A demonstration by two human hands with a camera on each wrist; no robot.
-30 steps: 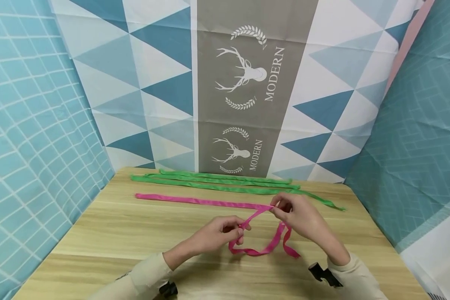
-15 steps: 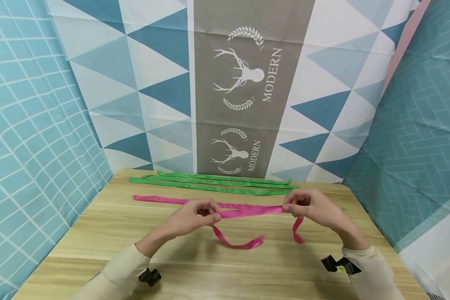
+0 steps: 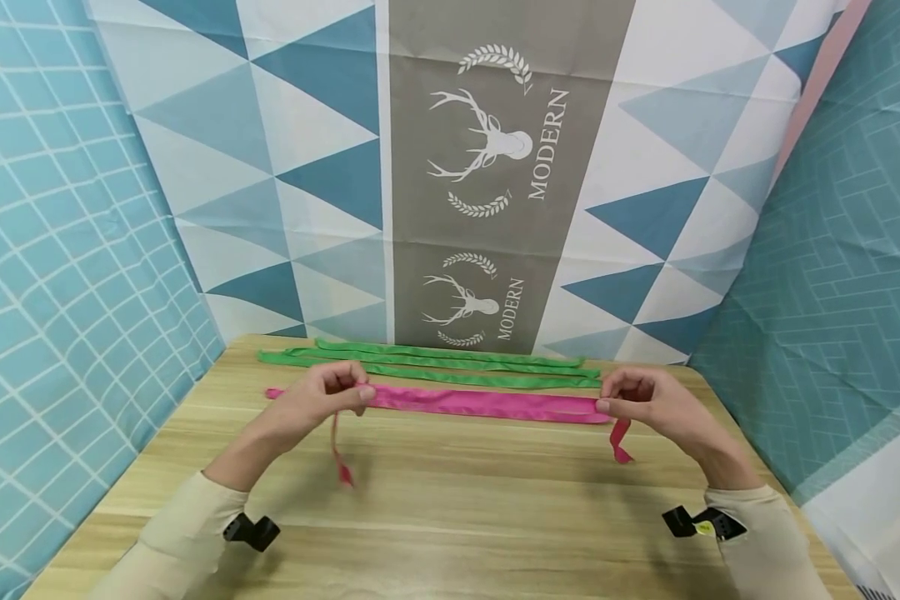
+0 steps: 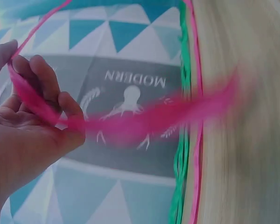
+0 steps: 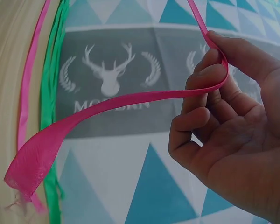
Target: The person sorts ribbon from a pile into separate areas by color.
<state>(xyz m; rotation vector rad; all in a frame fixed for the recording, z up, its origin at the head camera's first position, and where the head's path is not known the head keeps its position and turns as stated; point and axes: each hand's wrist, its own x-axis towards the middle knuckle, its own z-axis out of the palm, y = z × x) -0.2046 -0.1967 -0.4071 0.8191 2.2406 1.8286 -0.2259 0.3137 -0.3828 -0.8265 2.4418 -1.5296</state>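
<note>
A pink ribbon (image 3: 487, 403) is stretched almost level between the two hands, above the wooden table. The left hand (image 3: 307, 410) pinches it between thumb and fingers, with a loose tail hanging below; that tail is blurred in the left wrist view. Toward the right, the right hand (image 3: 663, 414) pinches the other stretch, and a short frayed end (image 5: 35, 163) dangles from its fingers in the right wrist view. A second pink ribbon (image 4: 198, 149) lies straight on the table behind, mostly covered by the held one in the head view.
Several green ribbons (image 3: 450, 363) lie side by side along the table's back edge. The wooden table (image 3: 450, 517) meets a patterned cloth backdrop (image 3: 330, 183), with blue cloth on both sides. Each sleeve carries a black wrist device (image 3: 252, 531).
The hands have moved apart, the left one sliding leftward along the pink ribbon, so the slack loop is now a taut span. The right hand has shifted slightly right.
</note>
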